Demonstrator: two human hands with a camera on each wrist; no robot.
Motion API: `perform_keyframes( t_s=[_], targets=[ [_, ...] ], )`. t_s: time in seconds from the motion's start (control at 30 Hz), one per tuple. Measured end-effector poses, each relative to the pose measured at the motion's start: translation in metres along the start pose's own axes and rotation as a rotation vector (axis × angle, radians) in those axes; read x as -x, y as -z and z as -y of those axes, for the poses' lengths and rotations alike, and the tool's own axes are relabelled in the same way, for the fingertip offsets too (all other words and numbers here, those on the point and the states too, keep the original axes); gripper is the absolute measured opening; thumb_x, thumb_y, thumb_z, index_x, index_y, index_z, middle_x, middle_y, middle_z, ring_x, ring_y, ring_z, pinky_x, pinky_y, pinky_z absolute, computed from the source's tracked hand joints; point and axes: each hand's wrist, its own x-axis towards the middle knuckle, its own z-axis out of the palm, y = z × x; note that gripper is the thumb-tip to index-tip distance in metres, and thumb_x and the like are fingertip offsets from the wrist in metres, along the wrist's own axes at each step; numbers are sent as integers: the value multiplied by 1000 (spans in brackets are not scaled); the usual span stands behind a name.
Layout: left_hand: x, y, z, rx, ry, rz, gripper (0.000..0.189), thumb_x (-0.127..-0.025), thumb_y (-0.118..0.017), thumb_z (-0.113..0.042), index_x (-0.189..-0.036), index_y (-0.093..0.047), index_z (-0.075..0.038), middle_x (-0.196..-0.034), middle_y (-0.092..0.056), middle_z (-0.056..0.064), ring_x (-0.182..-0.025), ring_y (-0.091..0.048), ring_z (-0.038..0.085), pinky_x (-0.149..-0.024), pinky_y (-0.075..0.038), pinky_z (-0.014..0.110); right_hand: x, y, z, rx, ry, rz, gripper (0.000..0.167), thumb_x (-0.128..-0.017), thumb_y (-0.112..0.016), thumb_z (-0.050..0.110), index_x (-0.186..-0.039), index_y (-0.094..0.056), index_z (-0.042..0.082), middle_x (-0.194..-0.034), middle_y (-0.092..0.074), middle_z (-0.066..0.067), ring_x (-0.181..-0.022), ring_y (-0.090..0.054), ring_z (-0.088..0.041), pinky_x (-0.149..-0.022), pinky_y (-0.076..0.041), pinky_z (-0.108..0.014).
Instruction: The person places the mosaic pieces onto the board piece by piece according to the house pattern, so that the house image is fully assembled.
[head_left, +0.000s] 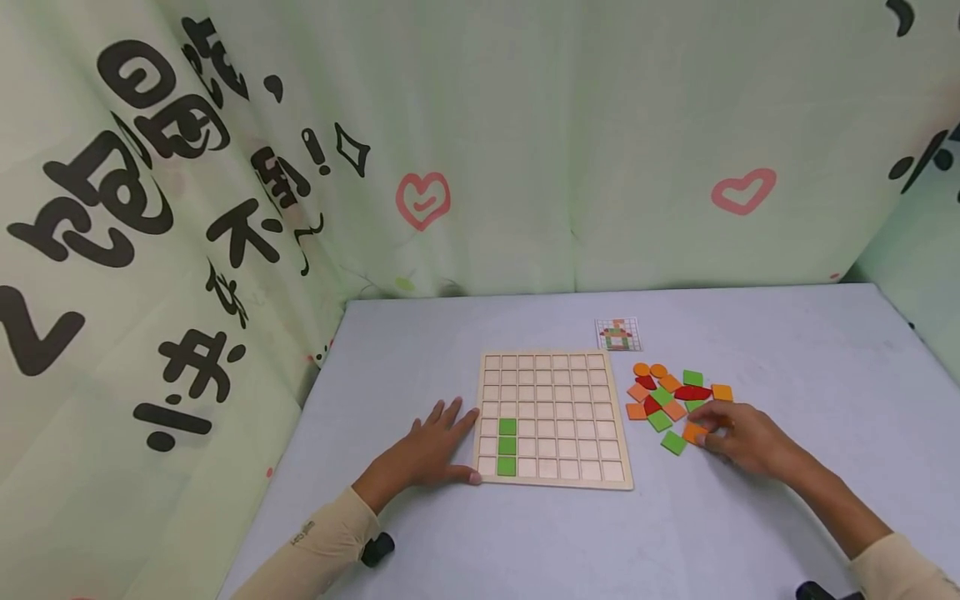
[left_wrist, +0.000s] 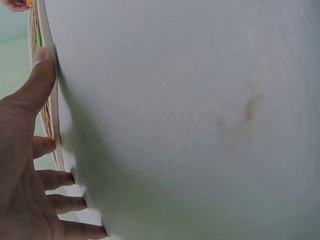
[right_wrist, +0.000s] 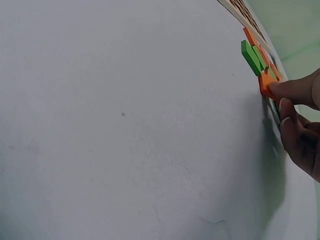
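Note:
A wooden grid board (head_left: 555, 486) lies flat on the table, with a column of three green square tiles (head_left: 507, 446) in its lower left cells. My left hand (head_left: 431, 446) is spread at the board's left side, its thumb and index finger touching the frame. In the left wrist view the thumb (left_wrist: 42, 75) lies against the board's rim. Over on the right, my right hand (head_left: 742, 433) pinches an orange square tile (head_left: 693, 432) at the near side of a loose pile. The right wrist view has the thumb on that orange tile (right_wrist: 266, 85).
Loose green, orange and red pieces (head_left: 661, 396), some square and some round or pointed, lie right of the board. A small pattern card (head_left: 618, 334) lies behind them. The white table (head_left: 420, 333) ends at a printed curtain (head_left: 570, 167) at the back.

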Motion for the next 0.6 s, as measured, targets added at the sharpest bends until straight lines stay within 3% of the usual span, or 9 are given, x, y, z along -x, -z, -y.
perform_keyframes(
  t_s=[0.17,0.3,0.6],
  targets=[
    [-1,-1,1,4,0,0,106,-78,-69,-71,-160,-26,-21,-168,-19,15,-153,-16,44,-112,-29,70,1,1,-2,-16,18,25,32,-87,-74,7,-118,-68,0,-85,-59,0,-71,-49,-10,-58,-43,-22],
    [-1,-2,1,2,1,-1,106,-78,-69,-72,-160,-26,-21,-168,-19,15,-153,-16,45,-111,-29,71,0,2,-1,-32,15,80,31,-90,-70,7,-121,-67,3,-81,-57,0,-62,-49,-9,-55,-43,-23],
    [0,0,2,5,-16,-7,106,-79,-69,-70,-161,-26,-20,-167,-19,16,-153,-17,45,-111,-30,70,0,2,1,-58,23,104,27,-90,-73,10,-116,-70,4,-81,-57,1,-57,-50,-9,-52,-44,-22]
  ],
)
